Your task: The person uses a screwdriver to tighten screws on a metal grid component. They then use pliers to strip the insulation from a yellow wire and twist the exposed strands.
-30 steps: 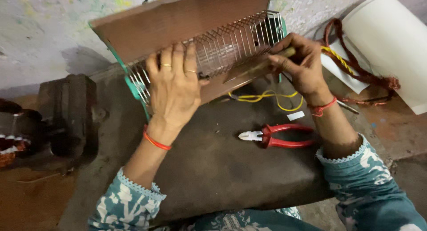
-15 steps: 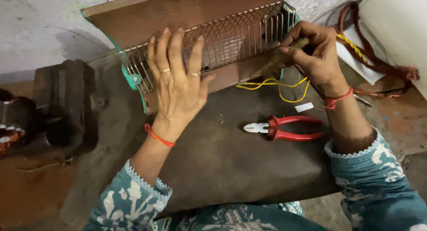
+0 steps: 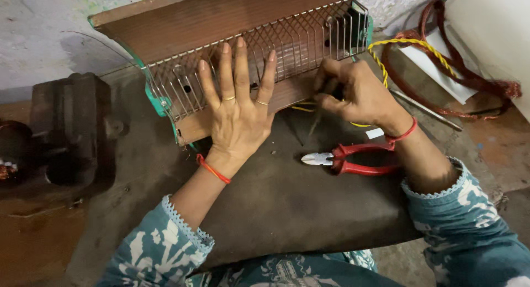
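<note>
Against the wire guard of the heater (image 3: 248,60) we laid our left hand (image 3: 238,113) flat, fingers spread wide and pressing the grille so the brown casing stayed tipped on its long edge on the dark work slab (image 3: 276,204). Our right hand (image 3: 353,93) was closed around a thin tool (image 3: 316,121), seemingly a screwdriver, its tip pointing down toward the lower front edge of the casing near the right end; what exactly it touched was hidden by our fingers. Yellow wire (image 3: 406,46) ran out from that same end and looped behind the wrist. Red-handled cutters (image 3: 345,157) lay untouched on the slab just below the right hand, jaws pointing left. Farther out, a dark iron vise (image 3: 74,127) sat to the left, and a coil of reddish cord (image 3: 458,77) lay to the right. Judging by this, the guard was fitted on, and the wiring was loose, so the work at the right end seemed unfinished.
</note>
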